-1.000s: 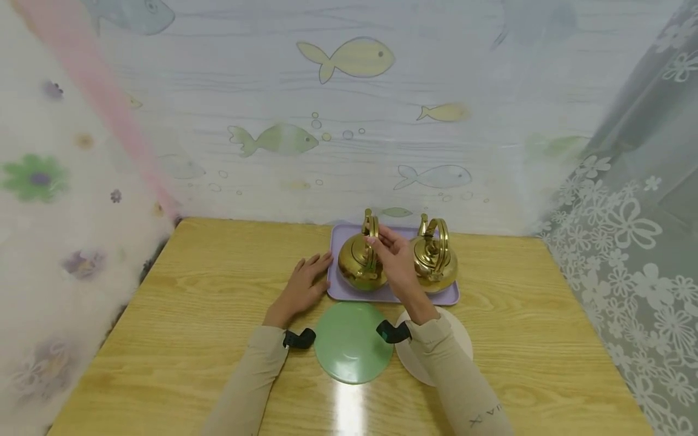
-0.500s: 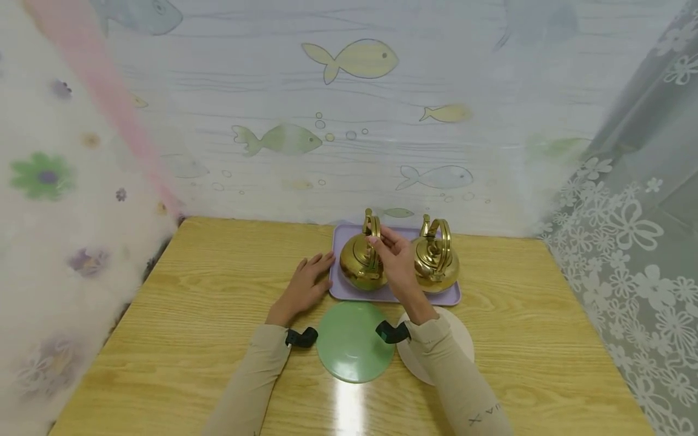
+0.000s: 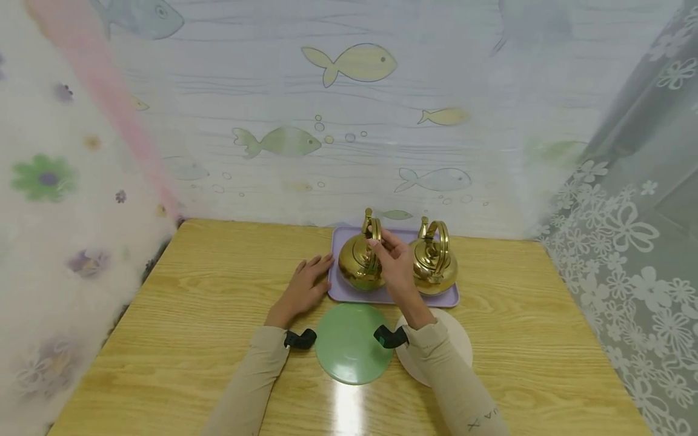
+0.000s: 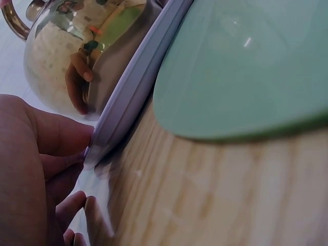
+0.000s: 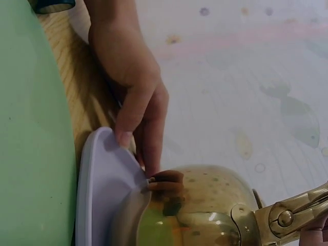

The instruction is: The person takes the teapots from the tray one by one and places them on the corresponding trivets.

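Note:
Two shiny brass kettles stand side by side on a lilac tray (image 3: pixel 375 295). With thumb and fingers, my right hand (image 3: pixel 399 266) grips the raised handle of the left kettle (image 3: pixel 357 260), whose base rests on the tray. The right kettle (image 3: pixel 438 275) stands just beyond that hand and is partly hidden by it. My left hand (image 3: pixel 303 287) lies at the tray's left edge, fingers extended. In the left wrist view the left thumb (image 4: pixel 66 136) touches the tray's rim near its corner; the kettle's curved side mirrors the hand.
A green plate (image 3: pixel 351 345) lies in front of the tray. Right of it, a cream plate (image 3: pixel 458 336) is partly covered by the right forearm. All stand on a wooden table (image 3: pixel 180 315), with a fish-patterned wall covering (image 3: pixel 349 151) behind.
The view shifts slightly with the head. Both hands keep their places: the right on the left kettle's handle, the left at the tray's edge.

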{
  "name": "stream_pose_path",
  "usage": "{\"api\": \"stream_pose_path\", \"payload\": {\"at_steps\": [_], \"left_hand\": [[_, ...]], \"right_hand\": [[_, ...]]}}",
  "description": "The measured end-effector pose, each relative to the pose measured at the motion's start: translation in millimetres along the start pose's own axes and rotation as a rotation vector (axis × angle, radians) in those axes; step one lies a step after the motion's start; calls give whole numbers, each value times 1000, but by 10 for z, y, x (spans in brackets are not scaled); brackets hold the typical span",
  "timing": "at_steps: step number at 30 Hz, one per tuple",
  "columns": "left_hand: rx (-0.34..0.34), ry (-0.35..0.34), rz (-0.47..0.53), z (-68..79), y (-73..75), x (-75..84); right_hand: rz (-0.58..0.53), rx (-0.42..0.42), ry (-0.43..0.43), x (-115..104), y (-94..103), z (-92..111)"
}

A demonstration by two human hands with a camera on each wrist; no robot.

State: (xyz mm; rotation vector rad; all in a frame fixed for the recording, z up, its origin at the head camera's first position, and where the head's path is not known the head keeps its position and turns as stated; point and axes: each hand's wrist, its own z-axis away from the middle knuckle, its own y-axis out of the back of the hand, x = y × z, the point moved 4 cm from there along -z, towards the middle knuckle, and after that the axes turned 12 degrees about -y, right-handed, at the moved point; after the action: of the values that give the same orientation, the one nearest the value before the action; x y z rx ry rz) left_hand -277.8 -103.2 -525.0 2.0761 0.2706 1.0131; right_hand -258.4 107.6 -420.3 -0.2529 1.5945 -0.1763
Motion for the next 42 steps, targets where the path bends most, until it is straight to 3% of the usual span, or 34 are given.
{"api": "stream_pose_path", "payload": {"at_steps": [28,42], "left_hand": [[17,-11,5,-5,8,4],[8,-4,4,5,-9,-31]], "right_hand": [[14,-64,61,-40,-56,116],[5,-65,41,-35,-82,156]]}}
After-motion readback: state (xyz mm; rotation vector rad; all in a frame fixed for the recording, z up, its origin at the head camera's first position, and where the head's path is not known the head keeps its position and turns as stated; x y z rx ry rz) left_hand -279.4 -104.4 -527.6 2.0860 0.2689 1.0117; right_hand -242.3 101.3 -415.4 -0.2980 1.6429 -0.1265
